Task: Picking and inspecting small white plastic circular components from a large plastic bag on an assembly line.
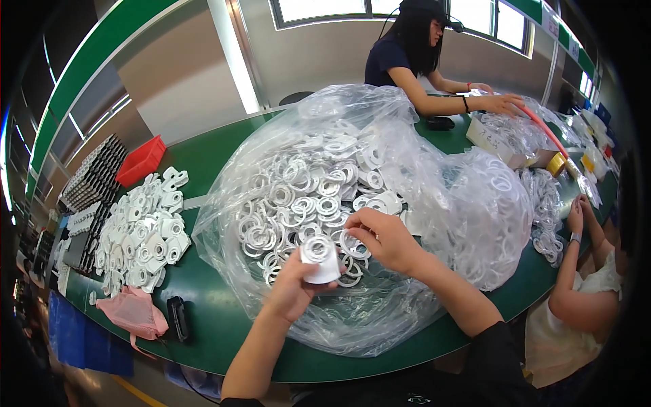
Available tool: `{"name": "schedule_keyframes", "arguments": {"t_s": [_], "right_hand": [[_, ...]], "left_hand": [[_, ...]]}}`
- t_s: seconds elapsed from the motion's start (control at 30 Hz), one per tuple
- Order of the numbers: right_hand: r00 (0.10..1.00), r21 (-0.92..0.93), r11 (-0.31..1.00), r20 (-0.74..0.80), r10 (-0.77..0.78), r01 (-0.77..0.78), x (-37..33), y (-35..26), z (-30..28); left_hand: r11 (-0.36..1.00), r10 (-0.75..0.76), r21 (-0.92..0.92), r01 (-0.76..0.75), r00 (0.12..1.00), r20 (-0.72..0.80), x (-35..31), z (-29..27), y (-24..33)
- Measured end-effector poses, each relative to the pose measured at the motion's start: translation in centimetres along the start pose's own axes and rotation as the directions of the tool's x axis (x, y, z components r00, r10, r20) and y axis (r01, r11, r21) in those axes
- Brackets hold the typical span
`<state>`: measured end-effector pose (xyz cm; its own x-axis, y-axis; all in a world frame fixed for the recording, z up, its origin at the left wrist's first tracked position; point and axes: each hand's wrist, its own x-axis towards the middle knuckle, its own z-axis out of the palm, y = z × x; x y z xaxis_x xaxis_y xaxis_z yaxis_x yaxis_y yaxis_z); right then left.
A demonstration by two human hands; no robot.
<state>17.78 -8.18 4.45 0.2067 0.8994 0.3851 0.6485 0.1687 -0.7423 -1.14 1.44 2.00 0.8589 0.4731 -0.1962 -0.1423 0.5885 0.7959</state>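
My left hand (pixel 293 288) is closed round a white plastic plate with a round ringed face (pixel 320 261), which it holds up over the near side of the pile. To its right, my right hand (pixel 388 243) is bent in a pinch just above the loose rings. A thin white ring (pixel 354 245) shows right under those fingertips; whether they grip it is unclear. Beneath both hands, a heap of white plastic rings (pixel 291 203) lies in a large, wide-open clear plastic bag (pixel 373 325).
White plates (pixel 139 234) are heaped at the left, beside a red bin (pixel 141 161) and stacked dark trays (pixel 95 173). A pink pouch (pixel 135 313) and a black object (pixel 178 319) lie on the green table (pixel 224 346). Co-workers sit across and at the right.
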Motion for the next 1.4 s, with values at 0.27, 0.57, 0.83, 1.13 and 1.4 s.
{"name": "schedule_keyframes", "arguments": {"t_s": [0.27, 0.57, 0.83, 1.13, 1.4], "right_hand": [[0.943, -0.266, 0.904, 0.103, -0.318, 0.334, -0.5, 0.5, 0.9], [0.914, -0.340, 0.853, 0.056, -0.402, 0.396, -1.0, 0.4, 1.9], [0.880, -0.282, 0.858, -0.087, -0.467, 0.428, -0.9, -0.1, 2.2], [0.972, 0.409, 0.891, 0.199, 0.122, -0.196, -0.6, 1.2, 0.8], [0.948, 0.283, 0.944, 0.310, 0.075, -0.167, -0.4, 0.6, -0.4]], "left_hand": [[0.982, -0.102, 0.168, 0.084, 0.990, 0.098, -0.4, 2.3, -1.3], [0.990, -0.108, 0.106, 0.095, 0.986, 0.128, -0.5, 2.3, -1.3], [0.932, 0.008, 0.361, -0.029, 0.998, 0.058, -0.6, 2.3, -1.9], [0.788, 0.123, 0.584, -0.193, 0.980, 0.158, -0.5, 2.0, -2.2], [0.707, 0.229, 0.634, -0.314, 0.950, 0.214, 0.1, 0.7, -3.1]]}}
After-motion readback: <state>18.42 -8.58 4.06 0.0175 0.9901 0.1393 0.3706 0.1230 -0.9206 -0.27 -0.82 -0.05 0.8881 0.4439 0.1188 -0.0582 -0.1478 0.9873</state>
